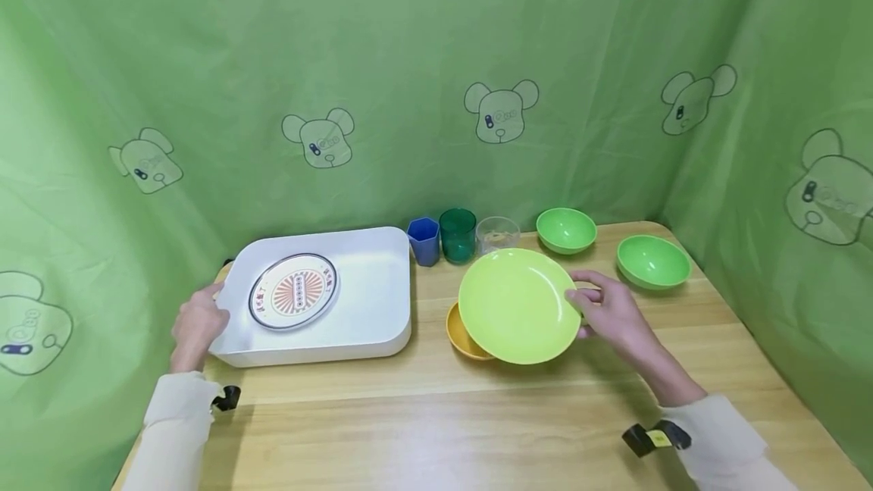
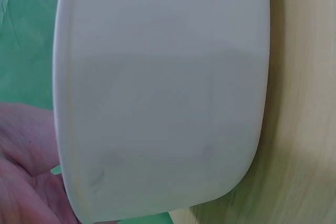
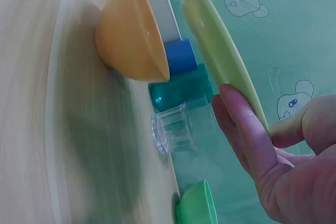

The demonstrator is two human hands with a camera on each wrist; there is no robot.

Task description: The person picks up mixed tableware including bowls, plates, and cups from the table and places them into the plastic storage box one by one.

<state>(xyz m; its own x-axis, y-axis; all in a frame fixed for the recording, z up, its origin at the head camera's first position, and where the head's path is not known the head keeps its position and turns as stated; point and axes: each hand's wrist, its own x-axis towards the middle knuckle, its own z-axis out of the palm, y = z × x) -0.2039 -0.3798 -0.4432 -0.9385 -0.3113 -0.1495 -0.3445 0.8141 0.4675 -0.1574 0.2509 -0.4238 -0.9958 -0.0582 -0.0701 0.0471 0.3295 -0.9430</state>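
Observation:
A yellow-green plate (image 1: 520,306) is held up off the table, tilted, by my right hand (image 1: 607,311), its thumb on the upper face and fingers beneath. In the right wrist view the plate (image 3: 226,45) shows edge-on between thumb and fingers. Below and partly hidden by it stands an orange bowl (image 1: 466,339). My left hand (image 1: 198,322) grips the left rim of a white rectangular bin (image 1: 371,290); some of its fingers are hidden by the wall. Inside the bin lies a round white plate (image 1: 293,292) with a red ray pattern and dark rim.
Along the back edge of the wooden table (image 1: 409,430) stand a blue cup (image 1: 426,242), a dark green cup (image 1: 458,236) and a clear glass (image 1: 497,235). Two green bowls (image 1: 566,231) sit at the back right. A green curtain (image 1: 409,82) surrounds the table.

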